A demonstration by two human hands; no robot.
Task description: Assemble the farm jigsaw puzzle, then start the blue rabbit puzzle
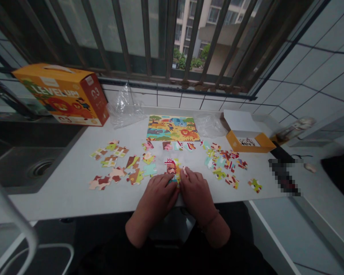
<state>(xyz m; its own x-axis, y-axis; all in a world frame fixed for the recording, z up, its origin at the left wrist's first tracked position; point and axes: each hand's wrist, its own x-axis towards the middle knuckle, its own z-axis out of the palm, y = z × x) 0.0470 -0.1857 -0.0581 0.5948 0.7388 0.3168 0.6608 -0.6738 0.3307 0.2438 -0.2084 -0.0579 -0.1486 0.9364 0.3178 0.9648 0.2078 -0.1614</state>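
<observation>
Room along left counter edge (77, 209) — puzzle pieces (117, 174) obstruct beyond.

On the worktop (74, 204), the picture sheet (172, 128) is flanked by 2 plastic bags (124, 109); farther left the carton (65, 100) is set, farther right the lidded box (262, 143); puzzle pieces (118, 174) are spread before the sheet.

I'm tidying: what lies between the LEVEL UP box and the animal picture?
Crumpled clear plastic lies between the box and the picture, in the head view.
</observation>
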